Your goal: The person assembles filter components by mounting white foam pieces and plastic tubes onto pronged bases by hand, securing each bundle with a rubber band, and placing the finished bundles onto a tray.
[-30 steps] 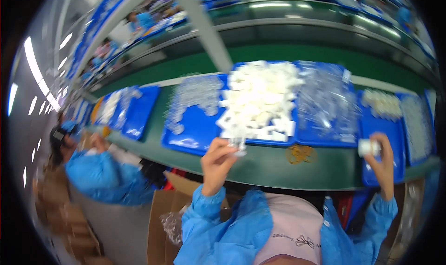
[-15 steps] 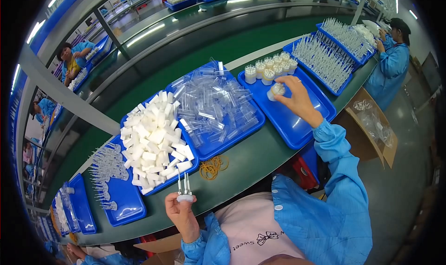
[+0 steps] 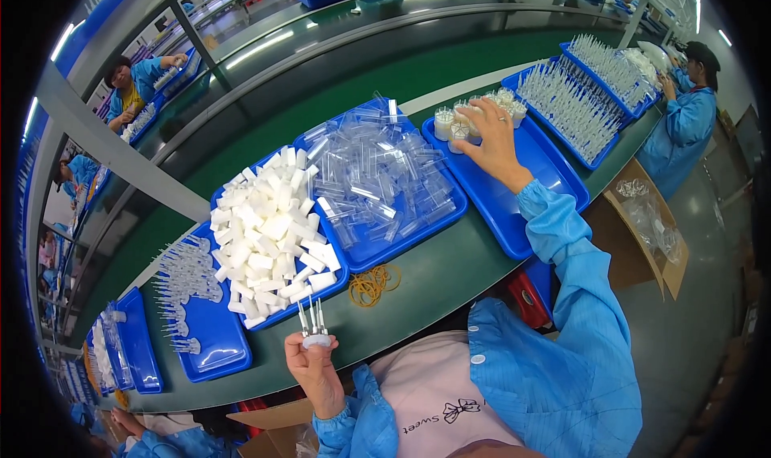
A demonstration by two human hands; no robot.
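Observation:
My left hand (image 3: 313, 371) pinches a round white base with several upright prongs (image 3: 320, 341) near the table's front edge. Over the far end of a blue tray (image 3: 526, 193), my right hand (image 3: 499, 149) has its thumb and fingers round a short, whitish cylindrical assembly (image 3: 458, 131). Similar cylindrical assemblies (image 3: 443, 124) stand close together there, partly hidden by the fingers. To the left, one tray holds a heap of clear plastic tubes (image 3: 377, 181), and another holds piled white foam-like blocks (image 3: 269, 233).
Rubber bands (image 3: 372, 286) lie on the green table (image 3: 426, 281). More pronged pieces fill a left tray (image 3: 213, 349) and the right trays (image 3: 570, 108). An open cardboard box (image 3: 634, 225) stands at right, near a co-worker in blue (image 3: 683, 124). A grey post (image 3: 132, 145) slants at left.
My right hand has moved away from me and slightly left, bringing its cylindrical assembly up to the group. My left hand still holds the pronged base in nearly the same place.

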